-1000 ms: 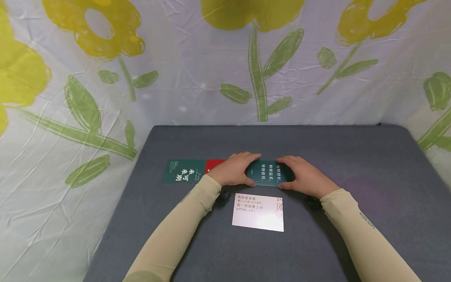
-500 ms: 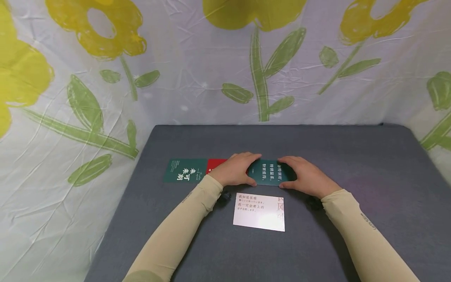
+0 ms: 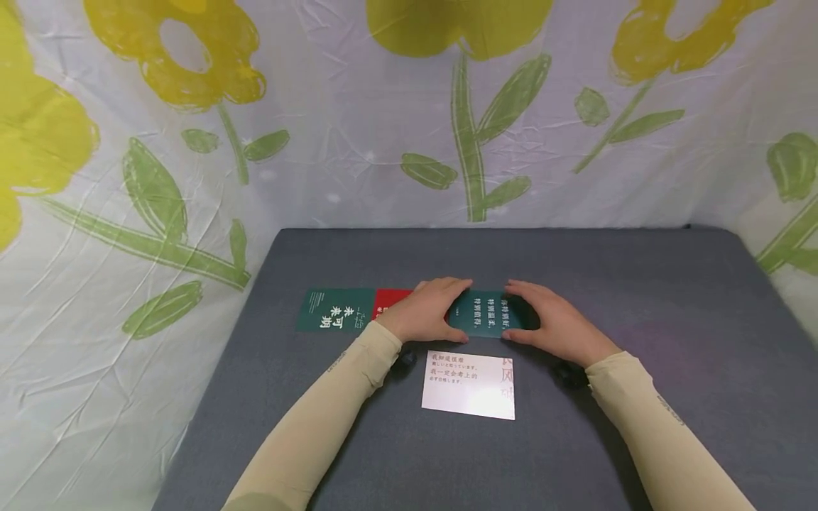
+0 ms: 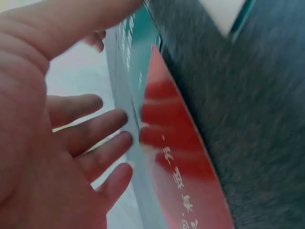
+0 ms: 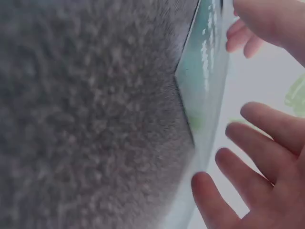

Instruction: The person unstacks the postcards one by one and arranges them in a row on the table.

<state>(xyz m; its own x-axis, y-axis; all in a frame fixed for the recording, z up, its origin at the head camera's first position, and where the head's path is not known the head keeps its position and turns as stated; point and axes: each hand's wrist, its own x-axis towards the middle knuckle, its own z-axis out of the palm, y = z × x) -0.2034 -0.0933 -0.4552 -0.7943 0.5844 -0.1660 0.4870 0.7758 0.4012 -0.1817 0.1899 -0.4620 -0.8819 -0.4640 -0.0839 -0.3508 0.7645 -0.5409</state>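
The thin, dark green rectangular paper card (image 3: pixel 491 313), judged light, flexible and slippery, is pinched at its short edges by left hand (image 3: pixel 427 310) and right hand (image 3: pixel 554 321).

Held card (image 3: pixel 491 314) behind another card (image 3: pixel 469 383), two cards (image 3: pixel 336 309) apparently left.

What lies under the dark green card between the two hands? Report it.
The dark green card, held by the left hand and right hand, overlaps a red card at its left edge and rests on the grey mat. What lies beneath its middle is covered.
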